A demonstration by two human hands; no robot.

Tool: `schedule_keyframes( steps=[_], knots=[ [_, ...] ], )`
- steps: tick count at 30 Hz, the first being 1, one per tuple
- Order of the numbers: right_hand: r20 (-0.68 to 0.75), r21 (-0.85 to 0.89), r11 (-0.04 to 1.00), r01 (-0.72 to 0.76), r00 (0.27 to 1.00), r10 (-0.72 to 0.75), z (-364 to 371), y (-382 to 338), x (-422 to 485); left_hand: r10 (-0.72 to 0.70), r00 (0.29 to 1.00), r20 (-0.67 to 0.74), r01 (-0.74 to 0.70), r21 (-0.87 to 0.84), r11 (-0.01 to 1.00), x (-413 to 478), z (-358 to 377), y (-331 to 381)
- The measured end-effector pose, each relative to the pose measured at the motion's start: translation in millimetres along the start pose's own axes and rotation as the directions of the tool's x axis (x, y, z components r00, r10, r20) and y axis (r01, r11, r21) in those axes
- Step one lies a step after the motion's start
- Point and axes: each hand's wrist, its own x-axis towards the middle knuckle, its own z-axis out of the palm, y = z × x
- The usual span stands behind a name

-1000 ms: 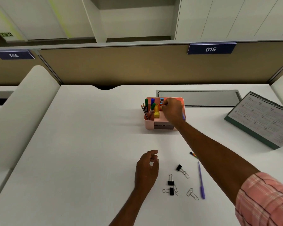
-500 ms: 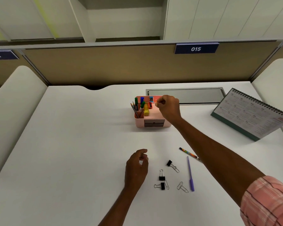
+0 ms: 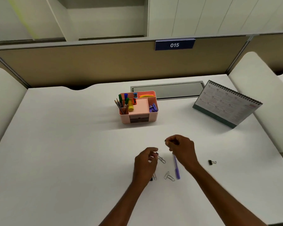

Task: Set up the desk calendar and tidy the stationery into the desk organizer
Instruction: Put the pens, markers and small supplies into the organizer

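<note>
The pink desk organizer (image 3: 153, 115) stands mid-desk holding pencils, markers, a yellow glue stick, sticky notes and purple clips. The desk calendar (image 3: 227, 104) stands upright at the right rear. My right hand (image 3: 182, 148) hovers low over the desk, its fingers pinched on a thin dark-tipped pencil. The purple pen (image 3: 176, 169) lies just below that hand. My left hand (image 3: 145, 162) curls its fingertips around a black binder clip (image 3: 160, 158). A wire paper clip (image 3: 168, 176) lies loose, and another binder clip (image 3: 154, 177) peeks out beside my left wrist.
One black binder clip (image 3: 212, 162) lies alone to the right. A grey cable-tray lid (image 3: 167, 90) is set in the desk behind the organizer. A tan partition (image 3: 88, 66) closes the back, and padded white dividers flank both sides.
My right hand left the organizer and came down to the loose items, closing on the pencil. My left hand moved right onto a binder clip. The view shifted left.
</note>
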Motion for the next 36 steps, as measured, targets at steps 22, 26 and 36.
schedule_keyframes(
  steps=[22, 26, 36],
  knots=[
    [-0.083, -0.645, 0.763, -0.041, 0.996, -0.016, 17.4, 86.9, -88.5, 0.090, 0.961, 0.263, -0.138, 0.170, 0.976, -24.0, 47.4, 14.9],
    [-0.124, -0.490, 0.860, -0.140, 0.988, 0.090, 9.4, 82.9, -87.5, 0.131, 0.944, 0.303, -0.197, 0.199, 0.960, -24.0, 49.7, 14.9],
    [-0.196, -0.147, 0.989, -0.011, 0.980, -0.018, -30.4, 54.4, -89.8, 0.291, 0.866, 0.407, -0.366, 0.117, 0.923, -21.4, 44.0, 28.1]
  ],
)
